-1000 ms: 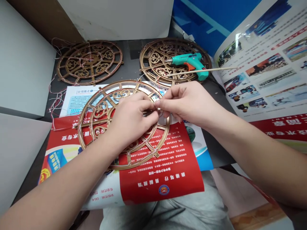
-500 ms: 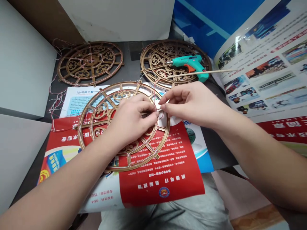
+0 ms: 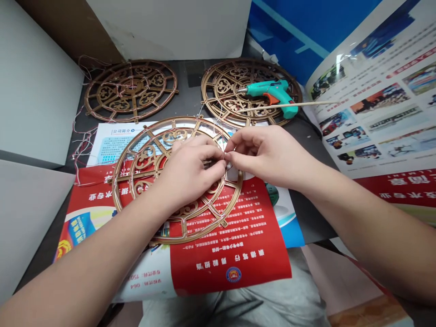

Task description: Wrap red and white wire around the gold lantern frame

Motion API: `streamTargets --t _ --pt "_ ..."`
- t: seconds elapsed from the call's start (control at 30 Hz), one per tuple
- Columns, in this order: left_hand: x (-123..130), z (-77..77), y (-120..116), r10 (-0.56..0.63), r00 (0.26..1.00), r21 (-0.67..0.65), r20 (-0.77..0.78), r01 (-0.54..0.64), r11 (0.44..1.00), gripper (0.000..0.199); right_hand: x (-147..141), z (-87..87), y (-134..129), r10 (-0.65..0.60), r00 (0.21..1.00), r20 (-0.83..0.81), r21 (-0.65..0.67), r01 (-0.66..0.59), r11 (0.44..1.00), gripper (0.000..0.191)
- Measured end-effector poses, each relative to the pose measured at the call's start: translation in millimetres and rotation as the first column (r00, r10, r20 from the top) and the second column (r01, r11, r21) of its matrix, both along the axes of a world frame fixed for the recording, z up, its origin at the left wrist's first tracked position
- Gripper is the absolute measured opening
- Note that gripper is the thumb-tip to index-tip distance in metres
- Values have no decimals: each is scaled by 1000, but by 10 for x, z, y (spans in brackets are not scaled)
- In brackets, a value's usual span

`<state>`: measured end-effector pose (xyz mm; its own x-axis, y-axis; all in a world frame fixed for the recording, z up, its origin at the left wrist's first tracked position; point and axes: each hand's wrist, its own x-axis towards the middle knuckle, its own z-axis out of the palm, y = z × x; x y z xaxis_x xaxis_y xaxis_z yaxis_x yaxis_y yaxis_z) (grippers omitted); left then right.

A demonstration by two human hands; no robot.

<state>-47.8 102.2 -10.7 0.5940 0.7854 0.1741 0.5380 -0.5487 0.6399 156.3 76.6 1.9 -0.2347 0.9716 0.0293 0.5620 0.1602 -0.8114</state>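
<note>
A round gold-coloured lattice wheel (image 3: 143,161) lies flat on a printed leaflet in front of me. My left hand (image 3: 189,170) rests over its middle and right side, with the fingers curled near the rim. My right hand (image 3: 269,154) comes in from the right, and its fingertips meet the left fingertips at the rim. Between them I make out a thin wire (image 3: 225,156), mostly hidden by the fingers. Two more lattice wheels lie beyond, with loose wires on the left one (image 3: 131,91). A teal hot glue gun (image 3: 269,92) and a thin wooden stick (image 3: 282,106) rest on the right one (image 3: 218,88).
A red and white leaflet (image 3: 225,250) lies under the near wheel on a dark tabletop (image 3: 184,106). White boards (image 3: 34,91) stand at the left, and a large printed brochure (image 3: 374,100) lies at the right. Grey trousers (image 3: 231,311) show below the table edge.
My right fingertips have moved left and closed in on the left fingertips at the rim. The wheels and glue gun have shifted slightly in view.
</note>
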Motion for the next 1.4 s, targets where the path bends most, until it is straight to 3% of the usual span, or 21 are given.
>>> streamTargets --t 0.33,0.67,1.17,1.4 --pt "1 20 -2 4 1000 -47 5 -3 999 16 -16 42 3 -14 997 71 -20 16 1000 5" --pt "-14 16 18 -42 999 -32 6 42 999 20 -11 41 -11 23 986 166 77 -36 996 7" --pt "-21 21 6 -61 998 -17 -6 61 998 22 25 19 24 20 1000 12 -110 -18 994 8" --pt "-60 45 -1 -24 999 37 38 23 999 10 51 -27 45 8 997 -81 -184 -22 983 10"
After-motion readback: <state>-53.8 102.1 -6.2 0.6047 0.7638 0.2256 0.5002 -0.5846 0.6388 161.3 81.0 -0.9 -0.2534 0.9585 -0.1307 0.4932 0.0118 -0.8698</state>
